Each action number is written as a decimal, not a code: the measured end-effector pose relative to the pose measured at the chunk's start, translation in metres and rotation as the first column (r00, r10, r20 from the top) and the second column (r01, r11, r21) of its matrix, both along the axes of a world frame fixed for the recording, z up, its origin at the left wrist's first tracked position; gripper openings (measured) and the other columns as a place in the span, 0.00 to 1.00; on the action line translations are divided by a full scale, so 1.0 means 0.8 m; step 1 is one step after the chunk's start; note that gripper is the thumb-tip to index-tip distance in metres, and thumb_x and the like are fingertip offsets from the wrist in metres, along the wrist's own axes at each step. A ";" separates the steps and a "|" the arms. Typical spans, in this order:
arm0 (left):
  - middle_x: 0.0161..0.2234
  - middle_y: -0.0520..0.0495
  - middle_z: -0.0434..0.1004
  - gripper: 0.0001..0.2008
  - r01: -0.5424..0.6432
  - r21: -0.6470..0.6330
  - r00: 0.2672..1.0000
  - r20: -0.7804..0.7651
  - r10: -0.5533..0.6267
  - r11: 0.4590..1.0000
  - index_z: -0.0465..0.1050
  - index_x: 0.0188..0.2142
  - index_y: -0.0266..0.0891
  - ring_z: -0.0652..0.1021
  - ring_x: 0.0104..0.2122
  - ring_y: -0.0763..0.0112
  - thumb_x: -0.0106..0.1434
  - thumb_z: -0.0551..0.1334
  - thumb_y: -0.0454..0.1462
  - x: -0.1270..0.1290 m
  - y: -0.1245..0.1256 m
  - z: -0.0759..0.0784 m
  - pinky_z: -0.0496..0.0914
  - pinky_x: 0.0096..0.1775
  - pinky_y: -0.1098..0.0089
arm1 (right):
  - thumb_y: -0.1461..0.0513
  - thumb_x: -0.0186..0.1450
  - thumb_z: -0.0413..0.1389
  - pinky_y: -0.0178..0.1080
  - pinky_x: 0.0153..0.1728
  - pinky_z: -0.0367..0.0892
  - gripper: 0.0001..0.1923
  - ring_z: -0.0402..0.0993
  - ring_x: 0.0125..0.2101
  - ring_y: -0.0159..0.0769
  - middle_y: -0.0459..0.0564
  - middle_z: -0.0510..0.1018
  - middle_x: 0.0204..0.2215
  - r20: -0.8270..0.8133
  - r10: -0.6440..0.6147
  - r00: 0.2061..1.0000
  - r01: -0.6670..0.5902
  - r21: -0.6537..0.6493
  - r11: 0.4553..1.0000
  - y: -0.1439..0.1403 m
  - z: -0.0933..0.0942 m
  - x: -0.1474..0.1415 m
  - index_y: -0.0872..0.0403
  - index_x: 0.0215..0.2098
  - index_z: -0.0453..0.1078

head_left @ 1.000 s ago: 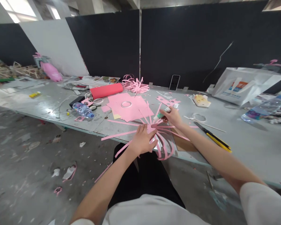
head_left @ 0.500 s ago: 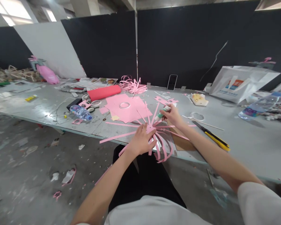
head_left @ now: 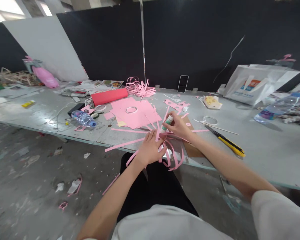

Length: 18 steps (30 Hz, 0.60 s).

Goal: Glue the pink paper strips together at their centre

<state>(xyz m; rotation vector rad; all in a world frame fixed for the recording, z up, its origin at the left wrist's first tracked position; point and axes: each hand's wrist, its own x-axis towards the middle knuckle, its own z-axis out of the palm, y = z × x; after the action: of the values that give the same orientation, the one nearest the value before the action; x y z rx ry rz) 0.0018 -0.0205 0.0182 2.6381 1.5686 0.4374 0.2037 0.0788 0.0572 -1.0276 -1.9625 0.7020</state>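
Pink paper strips (head_left: 126, 144) radiate from a shared centre at the table's front edge, several of them curling into loops (head_left: 176, 156) over the edge. My left hand (head_left: 151, 148) lies on this centre with its fingers stretched out and thumb apart, touching the strips. In my right hand (head_left: 178, 126) is a green and white glue stick (head_left: 167, 122), held tilted with its lower end down at the strips' centre. My fingers partly hide that end and the centre. A brown board (head_left: 193, 150) lies under the right forearm, with a small pink paper disc (head_left: 188, 124) near it.
Pink sheets (head_left: 137, 116) carry a white ring (head_left: 131, 110). Around them are a red roll (head_left: 109, 96), a water bottle (head_left: 83, 118), a pink strip bundle (head_left: 141, 88) and a phone (head_left: 182, 84). At right lie a yellow cutter (head_left: 230, 144) and white bag (head_left: 255, 85).
My right hand has brought the glue stick left and down to the strips' centre. A small white piece now shows on the pink scrap behind it. My left hand stays on the strips.
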 end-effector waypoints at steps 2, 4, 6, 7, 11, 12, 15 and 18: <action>0.77 0.37 0.56 0.28 0.008 0.010 1.000 0.004 -0.008 1.000 0.68 0.73 0.44 0.55 0.77 0.43 0.78 0.57 0.48 0.000 0.000 0.000 0.52 0.75 0.43 | 0.50 0.66 0.66 0.39 0.29 0.66 0.21 0.74 0.25 0.38 0.40 0.74 0.25 0.051 0.023 0.998 -0.024 0.026 0.999 -0.001 -0.002 -0.004 0.47 0.49 0.62; 0.77 0.39 0.56 0.27 0.014 0.016 1.000 0.013 -0.014 1.000 0.69 0.72 0.46 0.55 0.77 0.44 0.77 0.57 0.48 0.000 0.001 -0.001 0.52 0.75 0.42 | 0.51 0.66 0.65 0.40 0.32 0.68 0.21 0.75 0.27 0.40 0.42 0.76 0.27 0.076 0.054 0.996 -0.058 0.052 0.997 -0.001 -0.004 -0.007 0.47 0.47 0.61; 0.77 0.39 0.56 0.27 0.017 0.009 1.000 0.016 -0.017 1.000 0.70 0.71 0.47 0.54 0.78 0.45 0.77 0.57 0.48 -0.001 0.001 -0.001 0.51 0.75 0.42 | 0.51 0.68 0.63 0.41 0.34 0.68 0.19 0.76 0.30 0.41 0.44 0.78 0.29 0.078 0.084 0.993 -0.089 0.068 0.994 -0.001 -0.006 -0.009 0.47 0.47 0.60; 0.78 0.39 0.55 0.26 0.017 0.002 1.000 0.014 -0.017 1.000 0.71 0.71 0.46 0.54 0.78 0.45 0.77 0.57 0.48 0.000 0.001 0.000 0.51 0.75 0.42 | 0.51 0.68 0.63 0.42 0.34 0.69 0.18 0.77 0.31 0.42 0.45 0.79 0.30 0.076 0.100 0.992 -0.105 0.069 0.992 0.000 -0.006 -0.010 0.47 0.47 0.60; 0.78 0.39 0.54 0.25 0.016 -0.025 1.000 0.019 -0.015 1.000 0.72 0.69 0.46 0.55 0.77 0.46 0.77 0.57 0.48 0.001 0.000 0.004 0.50 0.75 0.42 | 0.52 0.69 0.62 0.40 0.32 0.67 0.17 0.77 0.29 0.42 0.43 0.78 0.28 0.101 0.132 0.986 -0.138 0.051 0.989 -0.002 -0.006 -0.011 0.46 0.49 0.61; 0.78 0.39 0.55 0.25 0.016 -0.028 1.000 0.024 -0.015 0.999 0.72 0.69 0.46 0.55 0.77 0.46 0.77 0.57 0.47 0.001 -0.001 0.005 0.50 0.75 0.42 | 0.53 0.69 0.62 0.39 0.31 0.66 0.16 0.76 0.28 0.41 0.42 0.76 0.26 0.117 0.130 0.985 -0.136 0.045 0.990 -0.002 -0.006 -0.012 0.46 0.49 0.62; 0.77 0.40 0.58 0.26 0.021 -0.023 0.999 0.044 -0.019 1.000 0.71 0.70 0.47 0.55 0.77 0.46 0.76 0.58 0.47 0.001 -0.001 0.005 0.51 0.75 0.41 | 0.54 0.68 0.61 0.38 0.29 0.64 0.16 0.74 0.25 0.40 0.40 0.73 0.24 0.163 0.129 0.978 -0.135 0.025 0.991 -0.003 -0.007 -0.014 0.46 0.50 0.63; 0.77 0.41 0.58 0.25 0.028 -0.019 0.998 0.058 -0.027 0.999 0.72 0.69 0.47 0.54 0.77 0.45 0.76 0.59 0.47 0.000 0.000 0.003 0.51 0.75 0.41 | 0.55 0.68 0.60 0.37 0.29 0.64 0.15 0.73 0.25 0.38 0.40 0.76 0.25 0.186 0.136 0.973 -0.143 0.022 0.990 -0.003 -0.006 -0.015 0.46 0.50 0.62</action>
<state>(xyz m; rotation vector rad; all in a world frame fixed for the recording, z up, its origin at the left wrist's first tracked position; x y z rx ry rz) 0.0021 -0.0202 0.0205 2.6048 1.5107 0.4893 0.1915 0.0768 0.0526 -0.9694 -2.2165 0.6657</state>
